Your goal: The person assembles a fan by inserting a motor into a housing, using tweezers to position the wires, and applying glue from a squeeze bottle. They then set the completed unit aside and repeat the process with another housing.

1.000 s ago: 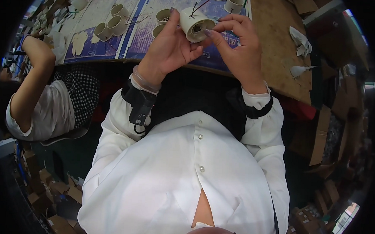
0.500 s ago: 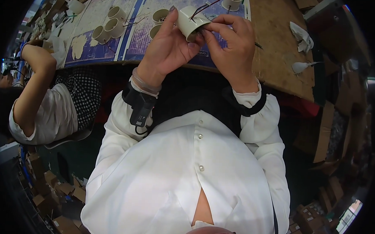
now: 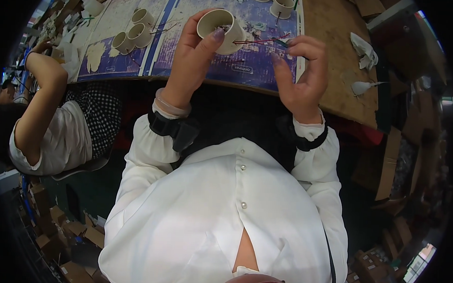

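Observation:
My left hand (image 3: 187, 58) grips a white cup-shaped housing (image 3: 237, 36) over the table, the thumb hooked over the rim. Its round mouth is turned up toward me, and small parts that I cannot make out lie inside. Thin red and dark wires (image 3: 255, 41) run out of its side to the right. At their far ends is my right hand (image 3: 308, 72), its thumb apart from the curled fingers. The wire tips pass close to those fingertips; whether they touch is unclear.
Several similar white cups (image 3: 139, 34) with wires stand at the left, and another cup (image 3: 281, 6) at the back. Crumpled white paper (image 3: 363, 50) and a white nozzle-tipped bottle (image 3: 362, 87) lie on the brown board (image 3: 333, 70). A co-worker's arm (image 3: 46, 80) is at the left.
The cup has turned its mouth from downward to up toward me and shifted slightly left. My right hand has left its rim and moved right, beside the wire ends.

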Motion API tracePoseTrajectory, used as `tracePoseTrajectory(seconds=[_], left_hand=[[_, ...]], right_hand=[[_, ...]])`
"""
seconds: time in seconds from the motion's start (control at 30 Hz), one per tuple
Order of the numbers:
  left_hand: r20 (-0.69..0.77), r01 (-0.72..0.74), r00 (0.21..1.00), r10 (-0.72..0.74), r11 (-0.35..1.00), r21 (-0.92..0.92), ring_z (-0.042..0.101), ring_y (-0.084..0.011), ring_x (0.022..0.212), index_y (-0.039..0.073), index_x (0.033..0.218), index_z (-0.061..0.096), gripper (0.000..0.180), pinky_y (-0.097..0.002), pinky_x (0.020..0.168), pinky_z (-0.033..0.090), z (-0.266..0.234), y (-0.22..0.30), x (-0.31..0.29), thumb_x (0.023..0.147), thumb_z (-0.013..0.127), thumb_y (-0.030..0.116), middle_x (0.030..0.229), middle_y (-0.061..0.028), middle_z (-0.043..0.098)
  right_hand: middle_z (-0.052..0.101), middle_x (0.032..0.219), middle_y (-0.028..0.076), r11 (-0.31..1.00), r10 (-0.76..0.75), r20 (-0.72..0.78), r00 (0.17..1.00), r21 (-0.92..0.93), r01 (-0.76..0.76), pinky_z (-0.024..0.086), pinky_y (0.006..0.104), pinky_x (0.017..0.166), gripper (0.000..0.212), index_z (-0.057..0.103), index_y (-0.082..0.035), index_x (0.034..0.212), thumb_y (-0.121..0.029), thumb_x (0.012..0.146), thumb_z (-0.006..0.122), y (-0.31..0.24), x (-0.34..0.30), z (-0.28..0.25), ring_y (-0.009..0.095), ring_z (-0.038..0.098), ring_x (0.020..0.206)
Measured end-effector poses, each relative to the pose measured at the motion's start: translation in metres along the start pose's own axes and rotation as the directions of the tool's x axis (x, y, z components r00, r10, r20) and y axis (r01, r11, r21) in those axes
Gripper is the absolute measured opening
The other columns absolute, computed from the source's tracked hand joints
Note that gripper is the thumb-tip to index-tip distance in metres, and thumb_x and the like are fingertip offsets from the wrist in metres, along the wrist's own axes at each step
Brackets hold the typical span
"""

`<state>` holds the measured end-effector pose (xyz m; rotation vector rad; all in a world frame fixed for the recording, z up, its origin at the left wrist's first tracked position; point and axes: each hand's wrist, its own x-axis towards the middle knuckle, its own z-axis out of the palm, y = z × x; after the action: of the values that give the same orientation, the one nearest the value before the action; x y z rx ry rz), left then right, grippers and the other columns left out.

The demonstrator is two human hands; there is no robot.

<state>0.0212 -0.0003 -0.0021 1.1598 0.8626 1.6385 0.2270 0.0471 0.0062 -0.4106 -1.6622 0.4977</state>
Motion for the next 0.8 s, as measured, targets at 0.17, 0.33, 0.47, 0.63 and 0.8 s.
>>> tracePoseTrajectory(seconds=[0.17, 0.33, 0.47, 0.63, 0.8], left_hand=[[0.099, -0.215, 0.974, 0.204, 0.971, 0.106, 0.055, -0.0171, 0.113, 0.004, 0.134, 0.043, 0.054, -0.0295, 0.096, 0.046, 0.001, -0.001, 0.001, 0.089, 0.070, 0.017, 0.124, -0.0079, 0.055], [0.158, -0.355, 0.933, 0.324, 0.901, 0.251, 0.056, -0.0183, 0.113, 0.004, 0.132, 0.045, 0.063, -0.0305, 0.095, 0.047, 0.003, 0.000, 0.000, 0.080, 0.078, 0.016, 0.123, -0.0088, 0.056], [0.229, -0.475, 0.880, 0.416, 0.765, 0.435, 0.058, -0.0215, 0.112, 0.005, 0.129, 0.050, 0.065, -0.0319, 0.093, 0.048, -0.001, -0.001, 0.001, 0.075, 0.083, 0.021, 0.123, -0.0105, 0.057], [0.262, -0.509, 0.857, 0.443, 0.655, 0.559, 0.059, -0.0262, 0.110, 0.007, 0.125, 0.054, 0.065, -0.0335, 0.091, 0.049, -0.002, -0.002, 0.002, 0.071, 0.085, 0.025, 0.122, -0.0125, 0.058], [0.245, -0.464, 0.884, 0.398, 0.688, 0.558, 0.059, -0.0237, 0.110, 0.006, 0.126, 0.053, 0.065, -0.0322, 0.091, 0.049, -0.003, -0.003, 0.000, 0.071, 0.085, 0.023, 0.123, -0.0114, 0.057]], right_hand=[[0.062, 0.099, 0.009, 0.929, -0.125, 0.164, 0.978, -0.328, 0.174, 0.045, 0.0333, 0.081, 0.026, 0.061, -0.006, 0.098, -0.004, 0.076, 0.076, -0.003, 0.003, 0.005, 0.027, 0.057, 0.092], [0.065, 0.096, 0.009, 0.934, -0.090, 0.260, 0.961, -0.313, 0.172, 0.045, 0.0348, 0.080, 0.026, 0.064, -0.007, 0.097, -0.004, 0.074, 0.076, 0.002, 0.007, 0.010, 0.027, 0.059, 0.089], [0.066, 0.091, 0.009, 0.966, 0.037, 0.297, 0.954, -0.256, 0.042, 0.046, 0.0352, 0.079, 0.023, 0.065, -0.006, 0.095, -0.004, 0.074, 0.075, 0.005, -0.002, 0.011, 0.026, 0.061, 0.085], [0.065, 0.086, 0.009, 0.972, 0.029, 0.339, 0.940, -0.230, 0.053, 0.046, 0.0341, 0.075, 0.016, 0.066, -0.004, 0.093, -0.004, 0.079, 0.072, 0.009, -0.002, 0.012, 0.025, 0.061, 0.081], [0.064, 0.085, 0.009, 0.988, 0.102, 0.329, 0.939, -0.143, -0.057, 0.046, 0.0319, 0.072, 0.008, 0.065, -0.003, 0.091, -0.003, 0.084, 0.068, 0.011, -0.007, 0.014, 0.024, 0.060, 0.081]])
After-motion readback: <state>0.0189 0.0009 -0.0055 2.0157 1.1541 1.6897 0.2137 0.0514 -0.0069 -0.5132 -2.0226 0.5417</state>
